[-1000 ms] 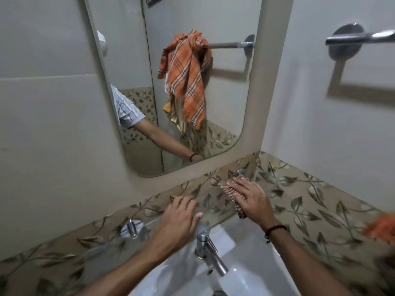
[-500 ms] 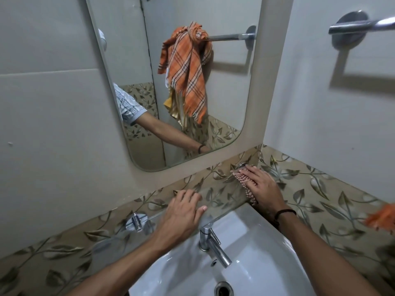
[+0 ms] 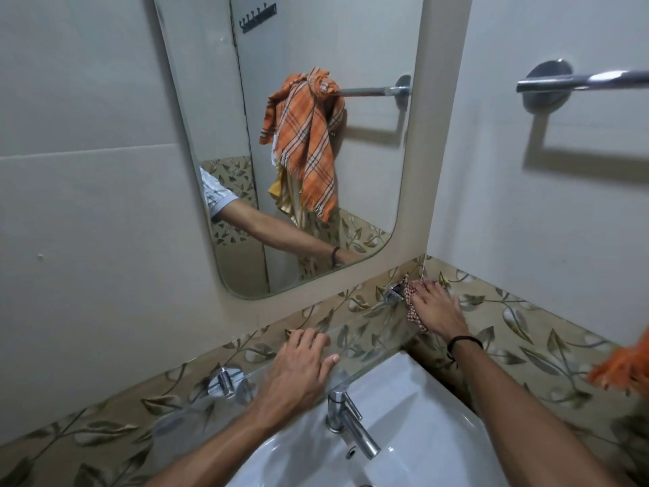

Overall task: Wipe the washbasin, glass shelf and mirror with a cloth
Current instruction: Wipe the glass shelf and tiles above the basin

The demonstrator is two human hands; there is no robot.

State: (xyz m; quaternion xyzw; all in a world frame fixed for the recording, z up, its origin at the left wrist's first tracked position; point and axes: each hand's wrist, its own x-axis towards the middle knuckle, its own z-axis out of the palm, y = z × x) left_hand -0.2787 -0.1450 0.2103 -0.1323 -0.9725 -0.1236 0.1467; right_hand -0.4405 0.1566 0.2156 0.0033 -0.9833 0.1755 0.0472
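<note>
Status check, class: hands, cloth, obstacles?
Right hand presses cloth on glass shelf, corner end. Left hand flat on shelf. Nothing blocking.

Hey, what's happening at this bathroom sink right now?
A person is wiping the glass shelf above the washbasin. The right hand presses a small checked cloth onto the shelf's far right end, in the wall corner beside a metal bracket. The left hand lies flat on the shelf near the tap. The mirror above is not being touched.

Dim, even indoor light. The towel rail [image 3: 590,84] at upper right carries a glare streak and casts a hard shadow below. Frame edges bend and blur.
</note>
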